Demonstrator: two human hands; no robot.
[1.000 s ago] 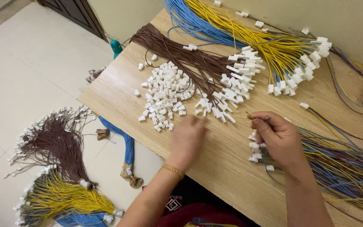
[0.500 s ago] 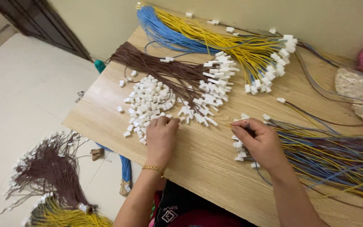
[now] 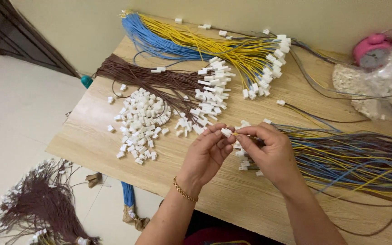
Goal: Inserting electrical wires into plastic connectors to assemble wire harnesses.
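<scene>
My left hand [image 3: 206, 154] pinches a small white plastic connector [image 3: 226, 132] between thumb and fingertips. My right hand [image 3: 268, 149] meets it from the right, fingers closed on the end of a thin yellow wire [image 3: 235, 134] at the connector. Both hands hover over the wooden table [image 3: 232, 199]. A pile of loose white connectors [image 3: 140, 122] lies to the left of my hands. A loose mass of yellow, blue and brown wires [image 3: 350, 159] spreads out to the right, running under my right hand.
A brown wire bundle with white connectors [image 3: 159, 84] and a blue and yellow bundle [image 3: 214, 45] lie at the back. A pink alarm clock [image 3: 372, 50] and a clear bag [image 3: 382, 86] sit at the far right. More bundles [image 3: 41, 204] lie on the floor.
My left hand left the connector pile holding one connector and rose to meet my right hand. The view shifted left and closer.
</scene>
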